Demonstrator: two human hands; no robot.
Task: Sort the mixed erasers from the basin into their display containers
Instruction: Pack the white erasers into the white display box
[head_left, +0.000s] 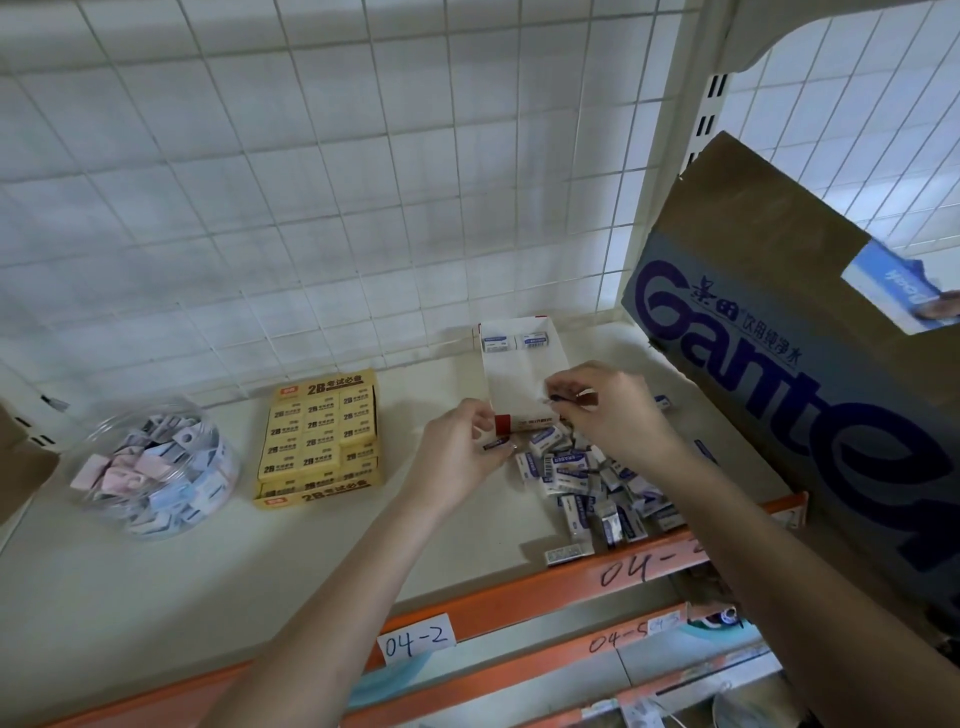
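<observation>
A loose pile of white-and-blue erasers (587, 478) lies on the shelf at right of centre. Behind it stands a white display box (519, 374) with two erasers at its far end. My left hand (460, 449) pinches a small blue-sleeved eraser (496, 444) by the box's front left corner. Over the box's front edge, my right hand (602, 402) pinches a small dark-ended eraser (558, 398). A yellow box of 2B erasers (319, 436) sits left of my hands. At far left, a clear round tub (156, 462) holds several mixed pastel erasers.
A large Ganten cardboard carton (810, 374) leans over the shelf at right, close to my right forearm. A wire grid (311, 182) backs the shelf. The orange shelf edge (519, 597) carries handwritten labels. Bare shelf surface (156, 597) spreads at front left.
</observation>
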